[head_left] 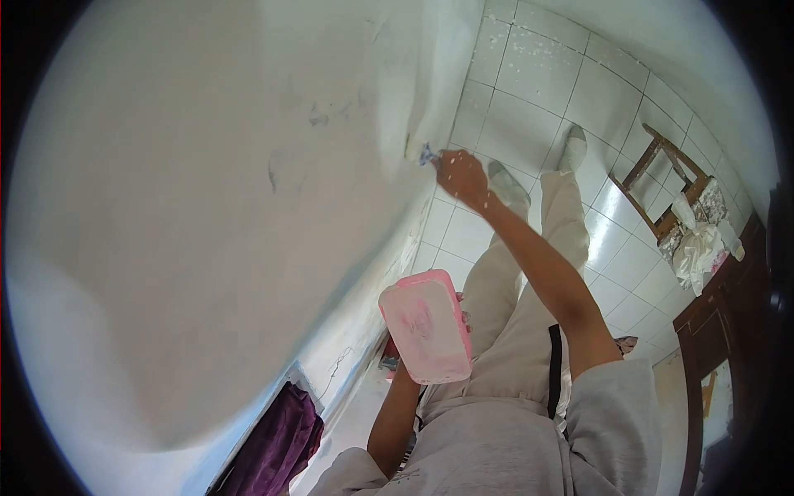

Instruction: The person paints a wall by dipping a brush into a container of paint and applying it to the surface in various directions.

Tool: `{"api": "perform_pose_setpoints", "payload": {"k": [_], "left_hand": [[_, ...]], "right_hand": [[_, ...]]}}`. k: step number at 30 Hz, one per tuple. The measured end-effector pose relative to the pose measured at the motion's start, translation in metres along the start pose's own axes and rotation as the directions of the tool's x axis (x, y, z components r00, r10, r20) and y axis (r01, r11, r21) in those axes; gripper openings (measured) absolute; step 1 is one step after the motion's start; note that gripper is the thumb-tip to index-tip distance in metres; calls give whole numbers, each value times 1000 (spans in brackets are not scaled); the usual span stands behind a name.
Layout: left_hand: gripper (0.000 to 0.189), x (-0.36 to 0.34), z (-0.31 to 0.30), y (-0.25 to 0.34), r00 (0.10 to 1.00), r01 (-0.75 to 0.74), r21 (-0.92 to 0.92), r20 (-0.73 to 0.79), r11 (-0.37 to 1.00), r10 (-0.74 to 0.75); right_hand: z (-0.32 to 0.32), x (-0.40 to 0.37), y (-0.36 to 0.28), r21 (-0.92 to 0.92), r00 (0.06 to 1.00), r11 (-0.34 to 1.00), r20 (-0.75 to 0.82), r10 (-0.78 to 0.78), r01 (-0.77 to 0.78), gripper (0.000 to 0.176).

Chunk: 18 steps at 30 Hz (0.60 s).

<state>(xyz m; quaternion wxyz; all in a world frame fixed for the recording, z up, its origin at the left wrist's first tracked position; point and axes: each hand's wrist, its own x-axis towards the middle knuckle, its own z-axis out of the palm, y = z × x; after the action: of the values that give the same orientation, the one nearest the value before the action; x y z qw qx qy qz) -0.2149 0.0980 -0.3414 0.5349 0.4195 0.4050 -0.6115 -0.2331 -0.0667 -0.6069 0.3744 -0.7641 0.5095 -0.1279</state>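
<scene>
My right hand (463,178), speckled with white paint, is closed around the handle of a paintbrush (426,155). The brush's pale head lies against the white wall (207,198), near the corner where the wall drops towards the floor. Lower down, my left hand (466,317) supports a pink plastic tub (426,335) from beneath and behind. Only some fingertips show at the tub's right edge; the rest of that hand is hidden. Whitish paint coats the inside of the tub, with pink showing through in the middle. Grey marks and uneven patches are on the wall.
White floor tiles (538,66) carry paint spatters. A wooden stool or frame (649,178) lies to the right, with a crumpled white plastic bag (699,252) on it. Dark wooden furniture (707,331) stands at lower right; purple cloth (277,438) hangs at lower left.
</scene>
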Motion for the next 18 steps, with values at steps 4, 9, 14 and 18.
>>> {"api": "perform_pose_setpoints", "payload": {"k": [4, 9, 14, 18], "left_hand": [[64, -16, -7, -1, 997, 27, 0, -71, 1000, -27], [72, -36, 1, -12, 999, 49, -112, -2, 993, -50], [82, -47, -17, -11, 952, 233, -107, 226, 967, -205], [86, -57, -53, -12, 979, 197, -129, 71, 972, -189]], "right_hand": [[-92, -34, -83, 305, 992, 946, 98, 82, -109, 25], [-129, -57, -106, 656, 960, 737, 278, -32, -165, 23], [-9, -66, -64, 492, 996, 870, 82, -17, -26, 23], [12, -72, -43, 283, 987, 953, 142, 75, -113, 26]]}}
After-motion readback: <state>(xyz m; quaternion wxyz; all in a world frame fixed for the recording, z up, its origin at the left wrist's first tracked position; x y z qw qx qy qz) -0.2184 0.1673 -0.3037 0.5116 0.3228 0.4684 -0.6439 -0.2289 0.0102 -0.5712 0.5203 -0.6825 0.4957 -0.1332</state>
